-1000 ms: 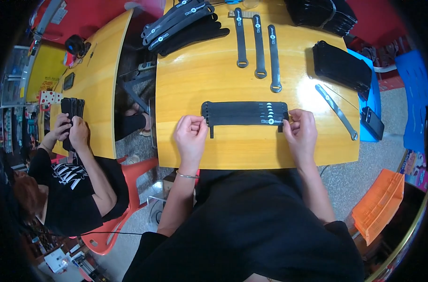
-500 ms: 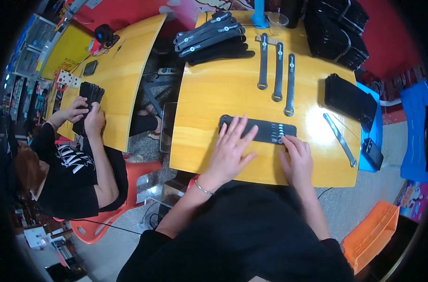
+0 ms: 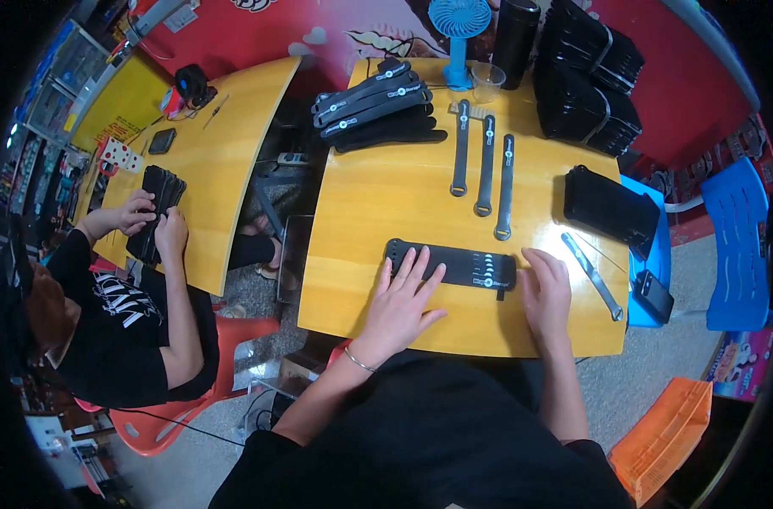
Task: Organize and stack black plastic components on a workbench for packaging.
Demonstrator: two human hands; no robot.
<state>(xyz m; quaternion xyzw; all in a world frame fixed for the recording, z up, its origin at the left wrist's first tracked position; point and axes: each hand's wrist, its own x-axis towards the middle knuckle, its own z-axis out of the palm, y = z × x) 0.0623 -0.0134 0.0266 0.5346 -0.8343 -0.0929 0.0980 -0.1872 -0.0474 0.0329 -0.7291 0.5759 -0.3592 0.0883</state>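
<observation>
A flat black rectangular piece with rounded corners and white printed marks at its right end lies near the front of the yellow table. My left hand rests on its left half, fingers spread. Just beyond its right end, my right hand is apart from it, fingers stretched and holding nothing visible. A small dark tab sticks out below the piece's lower right edge. Three grey straps with ring ends, a left strap, a middle strap and a right strap, lie side by side farther back.
Another grey strap lies at right, near a stack of black pieces. A strap pile, blue fan, plastic cup and tied black bundles stand behind. At left, a co-worker handles black pieces.
My right hand has come off the right end of the black piece and moved slightly right. My left hand stays on the piece. The whole view has shifted, showing more of the back wall.
</observation>
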